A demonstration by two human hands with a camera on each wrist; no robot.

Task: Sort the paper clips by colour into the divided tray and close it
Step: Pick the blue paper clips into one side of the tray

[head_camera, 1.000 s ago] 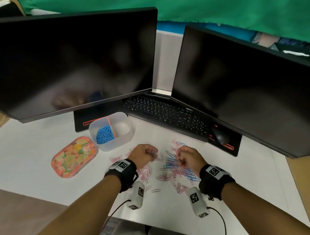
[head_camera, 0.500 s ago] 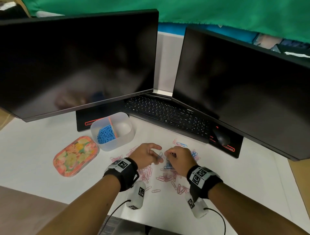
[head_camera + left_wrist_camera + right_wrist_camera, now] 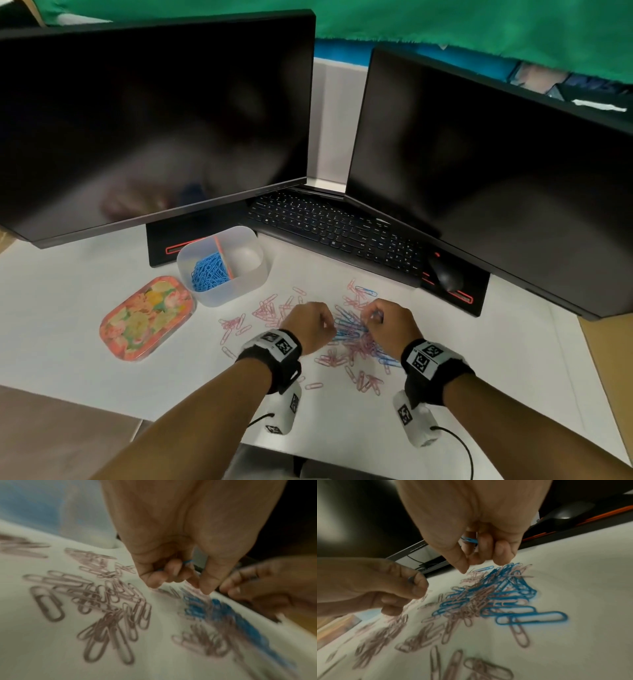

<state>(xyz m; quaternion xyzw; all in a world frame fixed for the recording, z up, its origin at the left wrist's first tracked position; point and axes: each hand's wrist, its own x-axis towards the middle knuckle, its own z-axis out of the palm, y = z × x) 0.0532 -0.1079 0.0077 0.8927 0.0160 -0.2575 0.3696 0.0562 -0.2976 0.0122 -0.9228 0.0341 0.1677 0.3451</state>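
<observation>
Far left on desk (image 3: 68,308): floral lid (image 3: 145,318), lying flat, off the tray. Just right of it: divided tray (image 3: 224,296), open, blue clips (image 3: 209,274) filling left compartment, right compartment looks bare. Scattered pink clips (image 3: 263,311) next. Left hand (image 3: 310,325) curled, gripping blue clips (image 3: 187,561) in palm. Mixed pink/blue pile (image 3: 352,334) between hands. Right hand (image 3: 390,323) also clenched on blue clips (image 3: 469,540), fingertips (image 3: 462,566) just above pile. Keyboard (image 3: 335,233), mouse (image 3: 445,274), two dark monitors (image 3: 154,120) behind.

Both forearms reach in from the lower frame, left hand (image 3: 310,325) and right hand (image 3: 394,323) close together, fingers curled, pinching blue paper clips (image 3: 469,539).
</observation>
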